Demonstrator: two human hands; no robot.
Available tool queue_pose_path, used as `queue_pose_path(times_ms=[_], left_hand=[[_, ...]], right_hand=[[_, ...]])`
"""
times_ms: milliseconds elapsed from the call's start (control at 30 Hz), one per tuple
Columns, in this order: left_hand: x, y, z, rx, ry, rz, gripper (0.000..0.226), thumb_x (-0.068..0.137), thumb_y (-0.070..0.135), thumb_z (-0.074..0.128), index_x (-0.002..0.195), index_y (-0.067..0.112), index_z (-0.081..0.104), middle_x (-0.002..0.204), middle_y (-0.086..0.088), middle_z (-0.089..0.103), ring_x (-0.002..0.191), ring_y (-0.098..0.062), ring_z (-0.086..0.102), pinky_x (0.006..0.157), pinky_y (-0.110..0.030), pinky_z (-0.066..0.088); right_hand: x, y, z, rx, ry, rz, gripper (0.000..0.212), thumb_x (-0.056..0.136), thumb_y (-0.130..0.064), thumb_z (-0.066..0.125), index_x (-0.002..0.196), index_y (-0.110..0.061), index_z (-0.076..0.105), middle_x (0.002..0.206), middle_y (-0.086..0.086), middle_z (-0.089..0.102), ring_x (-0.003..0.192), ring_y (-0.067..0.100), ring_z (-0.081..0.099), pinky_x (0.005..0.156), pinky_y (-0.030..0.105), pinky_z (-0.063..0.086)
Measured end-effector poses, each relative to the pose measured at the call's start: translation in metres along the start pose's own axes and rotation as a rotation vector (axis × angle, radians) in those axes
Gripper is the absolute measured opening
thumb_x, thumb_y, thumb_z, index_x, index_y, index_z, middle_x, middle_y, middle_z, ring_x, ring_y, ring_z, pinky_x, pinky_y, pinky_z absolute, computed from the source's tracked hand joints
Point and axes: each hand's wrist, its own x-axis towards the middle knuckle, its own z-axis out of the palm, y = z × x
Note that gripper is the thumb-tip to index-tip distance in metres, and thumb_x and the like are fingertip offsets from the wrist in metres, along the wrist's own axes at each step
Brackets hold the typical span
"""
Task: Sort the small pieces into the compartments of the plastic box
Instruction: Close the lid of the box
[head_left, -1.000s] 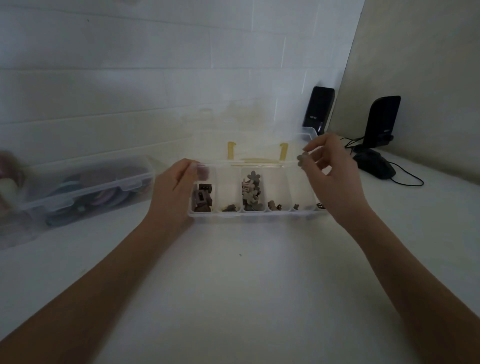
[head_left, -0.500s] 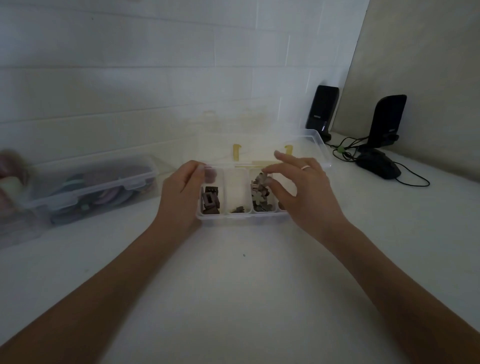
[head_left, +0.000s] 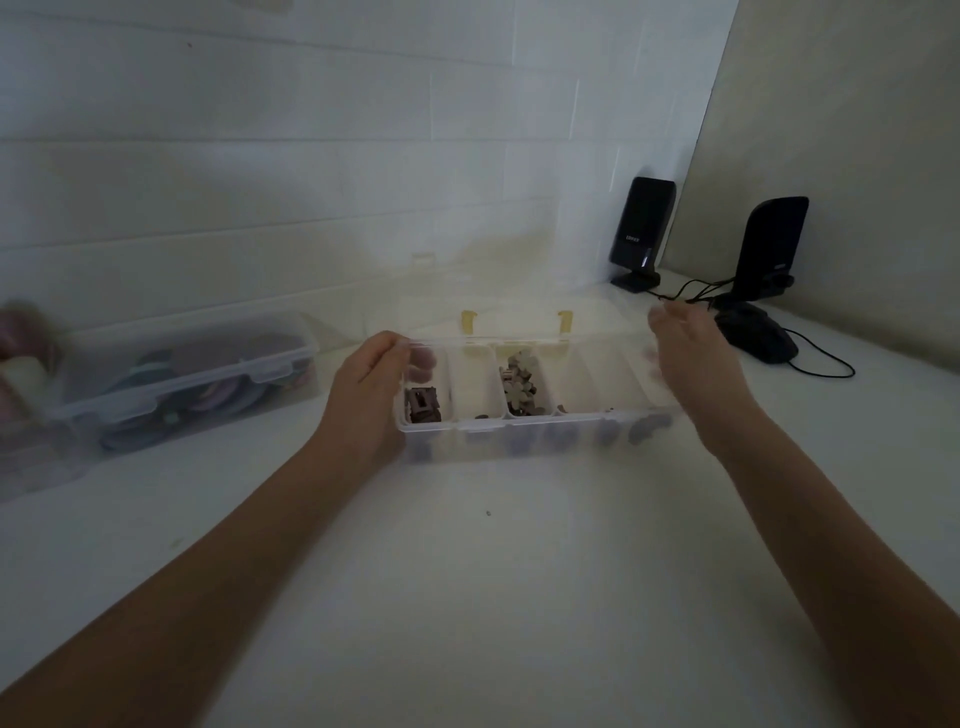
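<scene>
The clear plastic box (head_left: 530, 431) is sat mid-table, lid flipped back, with brown pieces (head_left: 422, 406) in the leftmost compartment and paler ones (head_left: 519, 387) in the third. Its left end is gripped by the left hand (head_left: 371, 387), while the right hand (head_left: 691, 364) is held loosely spread at the right end; whether anything's pinched there can't be told. The box is probably best kept pinned down so each drop isn't bounced into the neighbouring slot.

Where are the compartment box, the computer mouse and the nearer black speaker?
Compartment box (head_left: 530, 422): head view, front rim.
Computer mouse (head_left: 758, 340): head view, top of its body.
Nearer black speaker (head_left: 774, 244): head view, front face.
</scene>
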Motion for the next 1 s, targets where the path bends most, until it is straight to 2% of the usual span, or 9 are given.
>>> queue_pose_path(times_ms=[133,267,433,533,600,700,833,933,1000], left_hand=[[0.005,-0.004,-0.002,-0.094,-0.023,-0.099,0.026,0.100,0.014,0.042,0.088,0.002,0.061,0.083,-0.003,0.067,0.078,-0.018,0.061,0.065,-0.028,0.052],[0.004,-0.009,-0.001,-0.171,-0.022,-0.194,0.030,0.099,0.021,0.048,0.084,0.004,0.068,0.082,-0.011,0.069,0.073,-0.023,0.064,0.071,-0.034,0.052],[0.007,-0.012,0.000,-0.091,-0.004,-0.289,0.037,0.099,0.035,0.045,0.097,0.006,0.067,0.096,-0.018,0.071,0.089,-0.035,0.066,0.088,-0.046,0.051],[0.006,-0.009,0.004,-0.233,-0.044,-0.337,0.042,0.101,0.038,0.041,0.126,0.007,0.051,0.111,-0.016,0.066,0.092,-0.025,0.066,0.070,-0.036,0.057],[0.005,-0.007,0.005,-0.309,-0.046,-0.328,0.039,0.101,0.039,0.041,0.130,0.014,0.048,0.114,-0.011,0.065,0.095,-0.018,0.065,0.076,-0.032,0.057],[0.004,-0.003,0.007,-0.366,-0.065,-0.254,0.022,0.103,0.031,0.036,0.118,0.033,0.052,0.112,-0.007,0.061,0.102,-0.018,0.060,0.096,-0.036,0.045],[0.003,0.002,0.003,-0.602,-0.128,-0.317,0.021,0.100,0.028,0.038,0.102,0.026,0.059,0.094,-0.004,0.070,0.080,-0.015,0.067,0.068,-0.026,0.056],[0.004,0.004,-0.007,-0.775,-0.149,-0.391,0.030,0.086,0.038,0.040,0.090,0.019,0.063,0.084,-0.007,0.070,0.072,-0.021,0.064,0.063,-0.026,0.051],[0.003,0.007,-0.006,-0.754,-0.162,-0.382,0.028,0.084,0.042,0.046,0.077,0.019,0.060,0.074,-0.004,0.064,0.065,-0.020,0.058,0.060,-0.026,0.045]], right_hand=[[0.005,-0.004,-0.007,0.222,-0.104,0.233,0.034,0.093,-0.046,0.046,0.115,-0.020,0.050,0.115,0.006,0.061,0.088,0.018,0.064,0.081,0.035,0.049],[0.003,0.001,-0.007,0.239,-0.181,0.280,0.052,0.090,-0.052,0.047,0.129,-0.018,0.050,0.122,0.004,0.057,0.098,0.020,0.060,0.074,0.033,0.042],[0.001,0.002,-0.006,0.446,-0.147,0.318,0.046,0.088,-0.051,0.050,0.122,-0.020,0.055,0.116,0.000,0.060,0.095,0.014,0.059,0.071,0.028,0.042],[0.005,0.004,-0.008,0.607,-0.113,0.341,0.042,0.091,-0.047,0.044,0.120,-0.020,0.057,0.111,-0.002,0.068,0.108,0.016,0.057,0.092,0.033,0.041],[0.005,0.003,-0.007,0.614,-0.107,0.314,0.040,0.090,-0.047,0.043,0.119,-0.024,0.058,0.109,-0.003,0.069,0.111,0.015,0.055,0.105,0.038,0.035],[0.003,0.001,-0.004,0.620,-0.039,0.296,0.036,0.088,-0.045,0.045,0.116,-0.027,0.059,0.122,-0.003,0.061,0.111,0.016,0.056,0.105,0.041,0.035],[0.002,0.002,-0.009,0.874,-0.056,0.277,0.040,0.092,-0.038,0.037,0.120,-0.020,0.059,0.130,0.000,0.059,0.115,0.020,0.058,0.103,0.040,0.038],[0.001,0.004,-0.015,0.955,-0.199,0.278,0.046,0.093,-0.044,0.033,0.123,-0.021,0.059,0.124,0.005,0.063,0.117,0.025,0.056,0.102,0.042,0.036],[0.002,0.005,-0.017,0.897,-0.248,0.284,0.038,0.092,-0.037,0.045,0.122,-0.019,0.059,0.125,0.008,0.061,0.118,0.026,0.056,0.103,0.047,0.038]])
